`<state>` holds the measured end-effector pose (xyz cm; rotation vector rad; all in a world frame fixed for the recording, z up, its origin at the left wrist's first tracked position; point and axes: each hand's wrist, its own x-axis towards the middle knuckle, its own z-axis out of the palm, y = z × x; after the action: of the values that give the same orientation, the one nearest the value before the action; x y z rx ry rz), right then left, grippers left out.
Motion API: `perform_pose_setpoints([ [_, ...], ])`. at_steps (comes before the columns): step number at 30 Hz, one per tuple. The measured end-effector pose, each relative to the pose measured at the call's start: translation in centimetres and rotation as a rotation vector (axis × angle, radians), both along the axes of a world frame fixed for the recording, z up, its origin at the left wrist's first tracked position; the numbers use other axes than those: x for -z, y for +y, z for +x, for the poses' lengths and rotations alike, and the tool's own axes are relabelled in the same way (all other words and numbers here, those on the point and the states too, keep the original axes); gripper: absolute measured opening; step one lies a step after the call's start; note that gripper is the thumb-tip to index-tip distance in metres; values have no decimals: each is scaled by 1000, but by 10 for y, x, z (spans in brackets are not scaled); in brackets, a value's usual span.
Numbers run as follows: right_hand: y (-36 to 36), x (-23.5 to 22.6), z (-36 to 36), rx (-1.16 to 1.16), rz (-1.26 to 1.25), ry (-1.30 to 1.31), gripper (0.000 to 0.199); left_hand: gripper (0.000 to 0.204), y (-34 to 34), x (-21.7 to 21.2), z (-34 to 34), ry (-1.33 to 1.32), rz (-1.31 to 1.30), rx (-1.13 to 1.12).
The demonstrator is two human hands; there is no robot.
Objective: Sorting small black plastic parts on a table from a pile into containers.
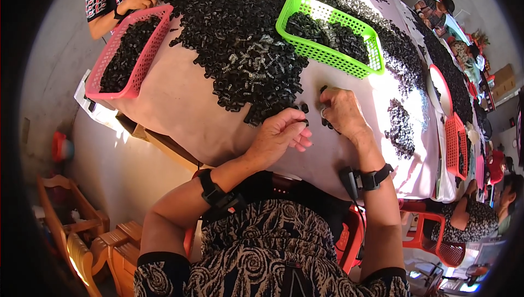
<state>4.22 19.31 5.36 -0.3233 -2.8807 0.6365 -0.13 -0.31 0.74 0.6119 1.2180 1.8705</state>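
Note:
My left hand [279, 135] is closed in a pinch near the table's front edge, with a small black plastic piece [305, 123] at the thumb and fingertip. Just to its right, my right hand [345, 112] curls down over the cloth, its fingers closed; what they hold is mostly hidden. Dark bits show beside its fingertips and below its palm. A large heap of small black plastic pieces [229, 30] lies beyond my left hand, with several pale metal coil springs [256, 65] on top. Its near tip almost reaches my left fingers.
A green basket [327, 57] holding black pieces stands beyond my right hand. At the far left, a pink basket [147, 60] of similar pieces sits by another person's hands [139, 1]. A smaller black pile [401, 128] lies to the right on the pale tablecloth [180, 103]. Other people sit along the right.

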Motion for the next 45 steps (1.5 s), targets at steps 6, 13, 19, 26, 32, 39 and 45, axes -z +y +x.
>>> perform_pose_setpoints([
  [6,2,0,3,-28,-57,51,9,24,0,4,-1,-9,3,-5],
  [13,-26,-1,22,-123,-572,284,15,25,0,4,-1,-18,7,-24],
  [19,-44,-13,33,-228,-265,293,25,25,1,6,0,-1,49,-23],
  [26,-49,-18,43,-219,-230,271,29,24,1,6,1,54,26,4],
  [32,-54,-18,47,-219,-172,267,34,23,1,3,5,67,10,-18],
  [39,-65,-22,51,-216,18,233,39,21,0,0,7,152,7,-20],
  [45,-62,-19,51,-233,37,237,39,19,1,-2,10,106,16,-36],
])
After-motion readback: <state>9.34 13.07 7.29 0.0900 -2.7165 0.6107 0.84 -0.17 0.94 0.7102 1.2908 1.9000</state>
